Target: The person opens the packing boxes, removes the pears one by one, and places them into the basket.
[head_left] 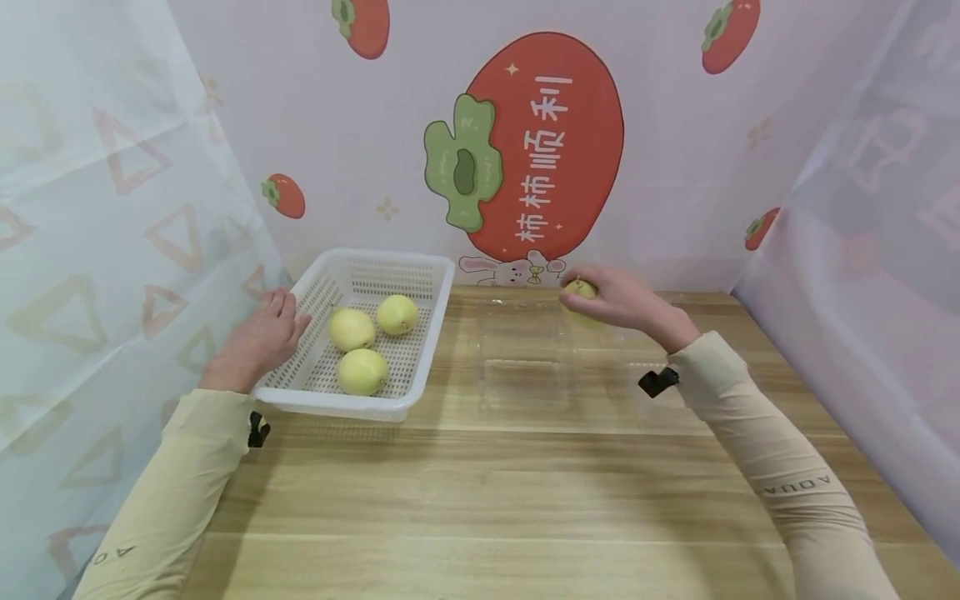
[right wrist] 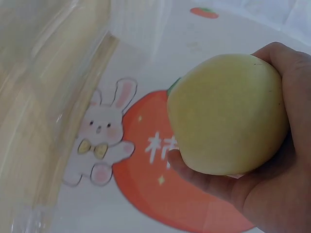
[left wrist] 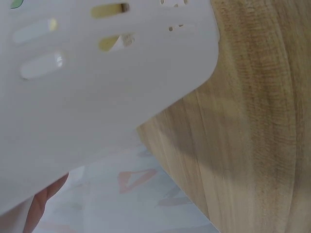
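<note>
My right hand (head_left: 615,296) grips a pale yellow pear (right wrist: 226,114), its thumb and fingers curled round the sides. The hand is near the back of the table, by the far right corner of a clear plastic box (head_left: 525,396). In the head view the short stem of the held pear shows on top. On the left, my left hand (head_left: 262,337) holds the left rim of a white slotted basket (head_left: 390,407), thumb over the edge and fingers outside. Three more pears lie in the basket, one (head_left: 362,372) towards the front.
Another clear plastic piece (head_left: 660,396) lies right of the box, partly under my right forearm. Printed cloth walls close in the wooden table (head_left: 480,500) at the back and both sides. The back wall (head_left: 675,167) stands just behind the basket and box.
</note>
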A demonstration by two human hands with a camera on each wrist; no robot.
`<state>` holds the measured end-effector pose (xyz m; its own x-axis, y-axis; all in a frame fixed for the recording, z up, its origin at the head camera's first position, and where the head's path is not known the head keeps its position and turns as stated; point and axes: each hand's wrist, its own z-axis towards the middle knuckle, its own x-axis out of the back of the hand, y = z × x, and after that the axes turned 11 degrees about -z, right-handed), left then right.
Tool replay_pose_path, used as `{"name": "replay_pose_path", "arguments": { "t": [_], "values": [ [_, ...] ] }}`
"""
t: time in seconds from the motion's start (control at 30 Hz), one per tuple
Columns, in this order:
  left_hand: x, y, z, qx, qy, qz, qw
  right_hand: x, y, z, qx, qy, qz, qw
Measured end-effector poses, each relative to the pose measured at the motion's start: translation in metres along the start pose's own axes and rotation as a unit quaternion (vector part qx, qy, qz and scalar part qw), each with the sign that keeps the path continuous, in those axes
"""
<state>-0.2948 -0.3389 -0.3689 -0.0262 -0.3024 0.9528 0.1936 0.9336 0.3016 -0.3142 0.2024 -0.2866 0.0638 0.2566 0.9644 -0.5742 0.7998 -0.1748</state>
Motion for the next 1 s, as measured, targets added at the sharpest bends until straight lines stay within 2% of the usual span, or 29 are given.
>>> {"name": "replay_pose_path", "arguments": {
  "t": [0.3, 0.4, 0.57, 0.77, 0.9, 1.0],
  "values": [
    [-0.006, 0.002, 0.006, -0.027, 0.019, 0.001, 0.9995, -0.007, -0.030, 0.027, 0.040, 0.018, 0.058, 0.9974],
    [-0.008, 0.004, 0.007, -0.032, 0.027, 0.002, 0.9991, -0.009, -0.038, 0.035, 0.041, 0.017, 0.069, 0.9966],
    [-0.010, 0.006, 0.008, -0.026, 0.021, 0.002, 0.9994, -0.014, -0.052, 0.047, 0.042, 0.007, 0.061, 0.9972],
    [-0.007, 0.002, 0.006, -0.018, 0.007, -0.002, 0.9998, -0.026, -0.072, 0.065, 0.073, 0.002, 0.091, 0.9932],
    [-0.001, -0.001, 0.003, -0.022, 0.011, -0.002, 0.9997, -0.032, -0.085, 0.080, 0.097, 0.002, 0.076, 0.9924],
    [-0.002, -0.002, 0.003, -0.032, 0.016, -0.001, 0.9994, -0.035, -0.094, 0.088, 0.107, 0.002, 0.070, 0.9917]
  ]
}}
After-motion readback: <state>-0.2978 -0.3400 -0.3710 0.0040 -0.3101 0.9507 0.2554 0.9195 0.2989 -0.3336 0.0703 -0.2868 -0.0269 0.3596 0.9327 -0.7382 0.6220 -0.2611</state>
